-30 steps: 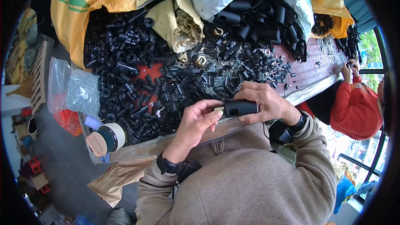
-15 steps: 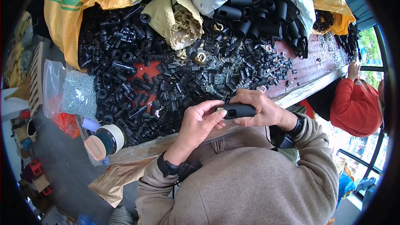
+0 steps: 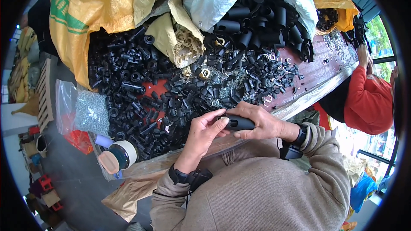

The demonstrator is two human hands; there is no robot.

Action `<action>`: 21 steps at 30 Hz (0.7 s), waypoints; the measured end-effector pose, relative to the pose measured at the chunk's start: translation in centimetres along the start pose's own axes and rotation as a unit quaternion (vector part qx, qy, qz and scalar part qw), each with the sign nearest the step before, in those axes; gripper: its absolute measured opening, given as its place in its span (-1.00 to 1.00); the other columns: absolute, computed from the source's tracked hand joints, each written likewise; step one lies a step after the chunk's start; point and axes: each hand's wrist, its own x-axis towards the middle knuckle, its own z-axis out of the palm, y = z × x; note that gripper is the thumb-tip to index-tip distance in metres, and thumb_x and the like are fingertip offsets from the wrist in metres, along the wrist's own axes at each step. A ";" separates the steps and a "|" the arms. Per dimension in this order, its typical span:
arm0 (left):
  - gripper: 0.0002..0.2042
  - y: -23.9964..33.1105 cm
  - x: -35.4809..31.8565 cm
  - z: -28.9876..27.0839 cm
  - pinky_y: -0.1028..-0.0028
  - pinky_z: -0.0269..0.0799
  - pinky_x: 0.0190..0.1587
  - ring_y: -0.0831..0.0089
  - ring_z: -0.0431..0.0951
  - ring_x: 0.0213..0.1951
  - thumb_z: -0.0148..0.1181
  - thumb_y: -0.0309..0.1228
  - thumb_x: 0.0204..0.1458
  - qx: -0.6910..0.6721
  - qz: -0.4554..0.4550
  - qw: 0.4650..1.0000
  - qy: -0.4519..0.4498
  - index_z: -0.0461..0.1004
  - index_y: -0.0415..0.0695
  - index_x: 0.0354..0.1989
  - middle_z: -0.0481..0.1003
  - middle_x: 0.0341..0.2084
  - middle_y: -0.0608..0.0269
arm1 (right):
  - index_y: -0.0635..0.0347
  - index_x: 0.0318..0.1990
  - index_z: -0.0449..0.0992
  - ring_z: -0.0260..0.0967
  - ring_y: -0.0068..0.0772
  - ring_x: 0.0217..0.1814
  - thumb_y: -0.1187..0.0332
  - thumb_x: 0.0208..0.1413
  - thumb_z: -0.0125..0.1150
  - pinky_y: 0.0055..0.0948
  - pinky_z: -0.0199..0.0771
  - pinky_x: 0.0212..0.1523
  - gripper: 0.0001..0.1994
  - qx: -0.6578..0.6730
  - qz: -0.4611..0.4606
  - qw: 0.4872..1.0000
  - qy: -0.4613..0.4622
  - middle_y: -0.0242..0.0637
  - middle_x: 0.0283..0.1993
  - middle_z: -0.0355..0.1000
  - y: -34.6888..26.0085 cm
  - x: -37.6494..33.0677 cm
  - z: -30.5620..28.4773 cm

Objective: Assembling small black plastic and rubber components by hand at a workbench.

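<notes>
Between my hands, above the near edge of the table, is a black plastic tube-shaped housing (image 3: 242,123) with a rectangular slot in its side. My right hand (image 3: 267,123) wraps round its right end from behind. At its left end, my left hand (image 3: 202,133) pinches with thumb and fingertips; any small part under them is hidden. Just beyond my hands, small black clip-like pieces (image 3: 184,94) lie in a loose heap mixed with metal screws and springs.
Ribbed black fittings (image 3: 132,64) pile up at left, near a bag of screws (image 3: 92,112) and a tape roll (image 3: 124,153). Yellow sacks (image 3: 94,4) and a pale sack (image 3: 205,6) with black tubes (image 3: 252,21) line the back. A red-sleeved person (image 3: 368,102) works at right.
The view has shifted, so the table sits a little differently. My hands stay together on the black housing, the left thumb still at its left end. The other person's hand has moved slightly.
</notes>
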 end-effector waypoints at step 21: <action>-0.40 0.2 -0.3 0.4 0.61 0.41 -0.31 0.50 0.43 -0.27 0.18 -0.39 -0.12 -0.061 0.062 0.994 -0.066 0.05 -0.26 0.09 0.39 -0.25 0.16 | 0.41 0.04 0.16 0.15 -0.27 0.04 -0.13 -0.14 0.05 -0.34 0.06 0.08 -0.24 0.385 -0.106 0.914 -0.063 -0.11 -0.02 0.20 0.4 1.4 -0.3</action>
